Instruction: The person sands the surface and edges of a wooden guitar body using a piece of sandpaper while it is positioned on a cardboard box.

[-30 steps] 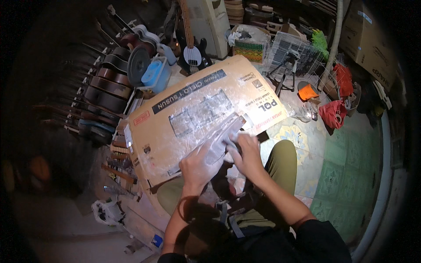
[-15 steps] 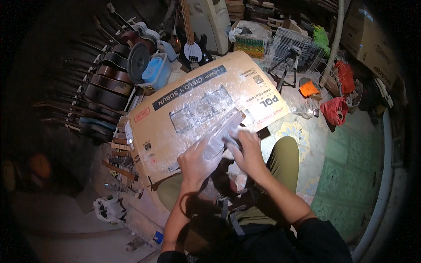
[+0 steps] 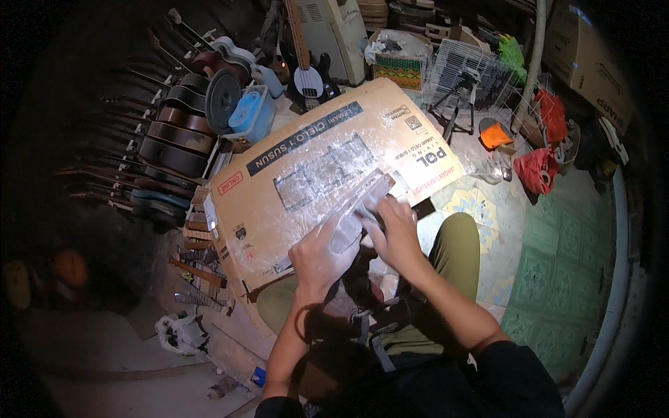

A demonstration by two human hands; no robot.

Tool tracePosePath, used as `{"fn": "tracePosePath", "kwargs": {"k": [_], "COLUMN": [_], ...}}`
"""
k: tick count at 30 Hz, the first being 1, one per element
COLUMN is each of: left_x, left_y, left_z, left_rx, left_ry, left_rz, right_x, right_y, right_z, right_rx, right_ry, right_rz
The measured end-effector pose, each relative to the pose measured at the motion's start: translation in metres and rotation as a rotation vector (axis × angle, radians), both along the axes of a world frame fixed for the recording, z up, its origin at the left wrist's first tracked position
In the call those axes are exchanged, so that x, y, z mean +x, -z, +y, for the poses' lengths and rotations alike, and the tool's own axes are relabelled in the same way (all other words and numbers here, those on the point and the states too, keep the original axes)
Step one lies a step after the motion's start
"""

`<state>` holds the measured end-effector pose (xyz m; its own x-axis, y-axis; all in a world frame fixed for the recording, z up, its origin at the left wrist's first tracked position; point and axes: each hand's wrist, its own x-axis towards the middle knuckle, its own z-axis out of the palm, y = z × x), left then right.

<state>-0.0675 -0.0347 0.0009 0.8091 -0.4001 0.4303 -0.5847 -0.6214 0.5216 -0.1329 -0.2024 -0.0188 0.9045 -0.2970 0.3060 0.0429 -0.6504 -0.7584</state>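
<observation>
My left hand (image 3: 317, 252) is wrapped round the near-left end of a dusty, flat wooden piece (image 3: 346, 235). The piece slants up to the right over a flattened cardboard box (image 3: 261, 226), which is streaked with pale dust. Against the upper part of the wood, my right hand (image 3: 399, 233) presses a folded grey sheet (image 3: 369, 204) that looks like sandpaper, with the fingers bent over it. My fingers and the sheet hide part of the wood, so its full shape cannot be seen.
Several guitars (image 3: 174, 143) stand in a row at the left. A black electric bass (image 3: 309, 83) leans behind the cardboard. Beyond it are a clear tub with a blue container (image 3: 245, 111), a wire cage (image 3: 456, 66) and a small tripod (image 3: 461, 94). A red bag (image 3: 536, 171) lies at right.
The right hand and the grey sheet have shifted slightly along the wood. My left hand keeps its hold on the piece. The whole view has moved a little.
</observation>
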Motion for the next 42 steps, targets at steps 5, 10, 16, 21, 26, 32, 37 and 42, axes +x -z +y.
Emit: {"fn": "tracePosePath", "kwargs": {"k": [5,10,16,21,26,32,37,42], "left_x": [0.004,0.011,0.018,0.012,0.008,0.01,0.03,0.057], "left_y": [-0.002,0.001,0.0,-0.003,-0.007,-0.009,-0.015,-0.038], "left_z": [0.006,-0.004,0.011,0.006,0.004,0.009,0.009,0.002], "left_rx": [0.039,0.086,0.094,0.067,0.108,0.146,0.154,0.258], "left_ry": [-0.015,0.021,0.011,0.028,0.009,0.0,0.014,0.046], "left_rz": [0.014,-0.009,-0.078,-0.011,0.071,0.013,-0.046,-0.044], "right_x": [-0.003,0.053,-0.001,-0.017,-0.003,-0.003,-0.033,-0.042], "right_y": [-0.008,-0.002,-0.026,-0.016,0.024,0.045,0.136,0.17], "right_z": [0.007,-0.02,-0.04,-0.026,-0.025,-0.085,-0.077,-0.076], "right_rx": [-0.05,-0.385,-0.221,-0.24,-0.277,-0.157,0.202,0.366], "right_ry": [0.026,0.126,-0.003,-0.398,-0.361,0.215,0.095,-0.026], "right_rz": [0.004,-0.057,0.114,0.247,0.217,0.194,0.248,0.416]}}
